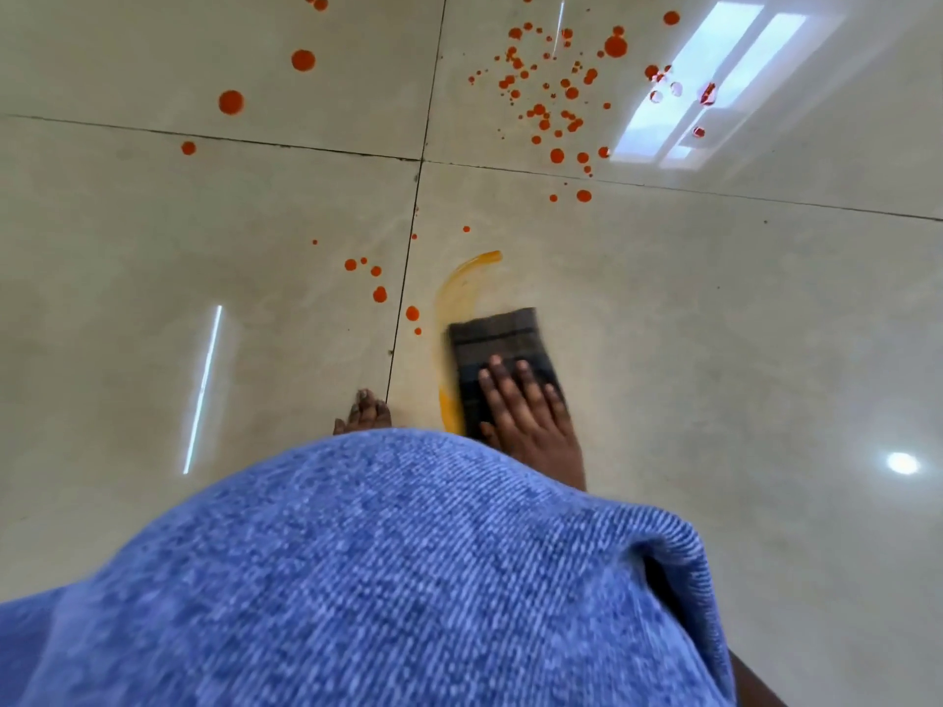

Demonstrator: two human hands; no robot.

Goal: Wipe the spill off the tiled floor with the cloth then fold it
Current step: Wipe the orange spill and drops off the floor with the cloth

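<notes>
A folded dark plaid cloth (497,349) lies on the glossy beige tiled floor (714,349). My right hand (530,415) rests flat on its near half, fingers spread, pressing it down. A yellow-orange smear (449,298) curves along the cloth's left edge, from ahead of it back toward me. Orange-red drops of the spill (546,89) are scattered thickly on the far tile. A few more drops (379,294) lie left of the cloth near the grout line. My left hand is out of sight.
My blue garment (382,579) fills the lower frame and hides the floor beneath me. A bare foot (363,413) stands just left of the cloth by the grout line (403,298). Large single drops (231,102) dot the far left tile.
</notes>
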